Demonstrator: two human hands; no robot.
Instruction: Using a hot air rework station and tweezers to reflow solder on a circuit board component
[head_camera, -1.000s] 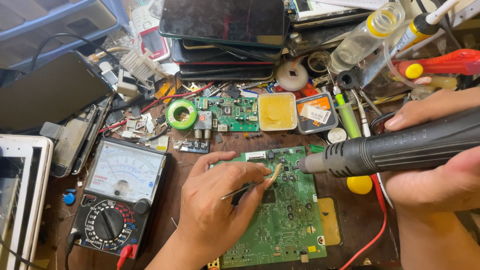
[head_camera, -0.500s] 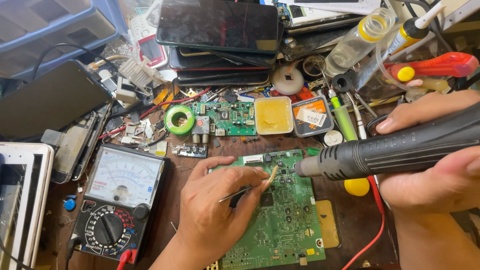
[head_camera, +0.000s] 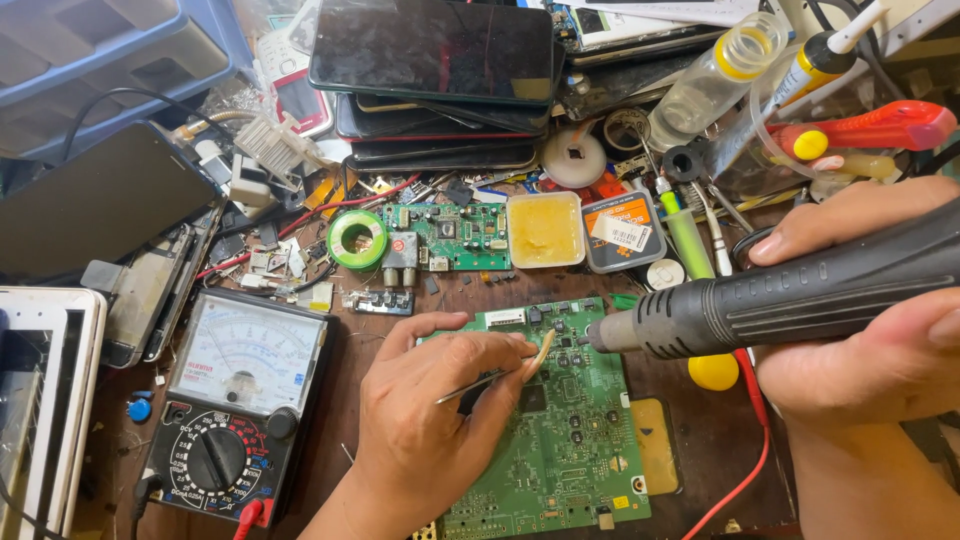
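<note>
Closer now, both hands work tweezers (head_camera: 470, 383) and hot-air handle (head_camera: 790, 295) over green board (head_camera: 570, 440).

Dark phone screens (head_camera: 432, 48) stacked behind orange-labelled tin (head_camera: 622, 230).

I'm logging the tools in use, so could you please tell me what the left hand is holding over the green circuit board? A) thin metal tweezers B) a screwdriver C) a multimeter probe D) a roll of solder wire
A: the left hand pinches thin metal tweezers over the green circuit board.

2 circuit boards (head_camera: 560, 440), 1 multimeter (head_camera: 240, 400), 2 hands (head_camera: 430, 420).
</note>
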